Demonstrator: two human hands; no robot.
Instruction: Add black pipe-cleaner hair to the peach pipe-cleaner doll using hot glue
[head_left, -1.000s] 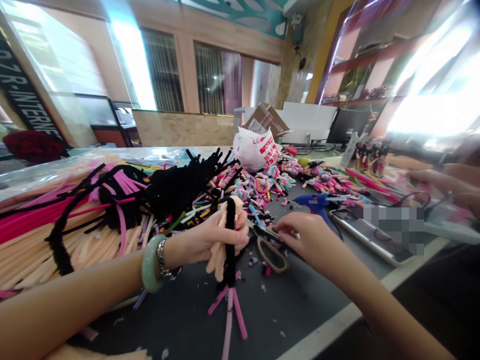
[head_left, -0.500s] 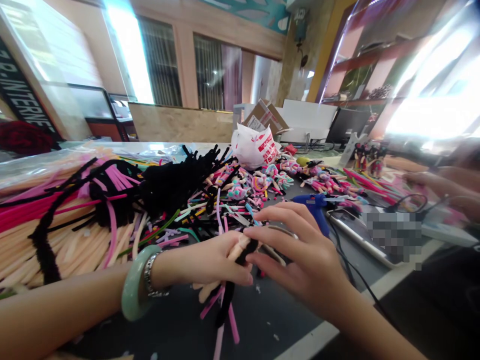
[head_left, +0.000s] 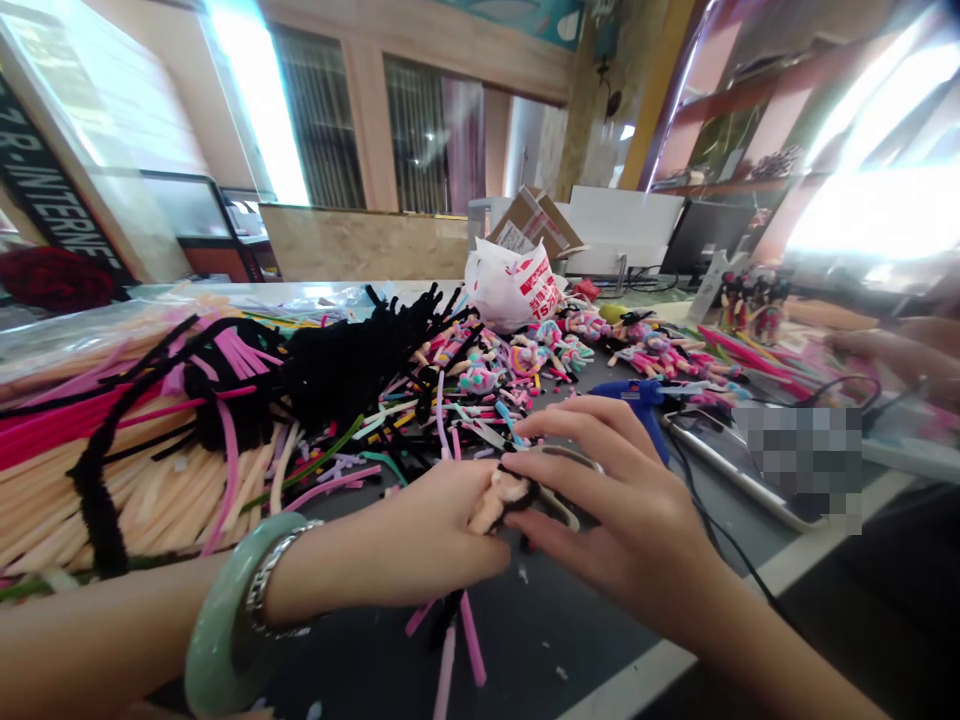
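Observation:
Over the dark table, my left hand (head_left: 405, 530), with a green bangle and a silver bracelet at its wrist, grips a small beige and black fuzzy piece (head_left: 499, 500) between thumb and fingers. My right hand (head_left: 615, 490) pinches the black edge of the same piece from the right, its upper fingers spread and curved. Pink and black fuzzy stems (head_left: 471, 640) stick out below my left hand. Behind my right hand lies a blue glue gun (head_left: 637, 400). A pale oval-framed object behind the fingers is partly hidden.
Beige and pink stems (head_left: 165, 500) and a black bundle (head_left: 337, 370) fill the left. Small colourful figures (head_left: 525, 355) lie near a white bag (head_left: 514, 285). To the right are a phone (head_left: 742, 470), cables and another person's blurred hand (head_left: 892, 350).
My left hand has turned, its bangle moving left and down. More of the beige piece now faces up, and the black stem below is mostly hidden. My right hand stays close to it.

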